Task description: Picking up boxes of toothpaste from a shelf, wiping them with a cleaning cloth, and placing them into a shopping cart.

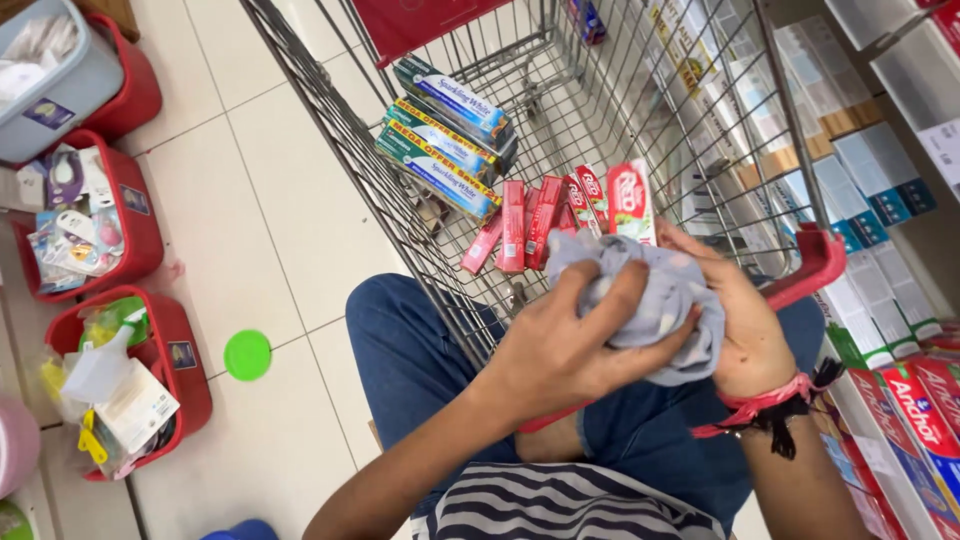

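Observation:
Both of my hands hold a crumpled grey cloth just above the near rim of a wire shopping cart. My left hand wraps over the cloth from the left. My right hand, with red and black threads tied at the wrist, grips it from the right. Inside the cart, just beyond the cloth, lie several red toothpaste boxes; one red and white box stands tilted right behind the cloth. Further in lies a stack of green and blue toothpaste boxes.
Red plastic baskets filled with small packaged goods line the floor at the left. A green disc lies on the white tiles. Shelves of boxed toothpaste stand at the right. My knees in blue jeans are beneath the cart.

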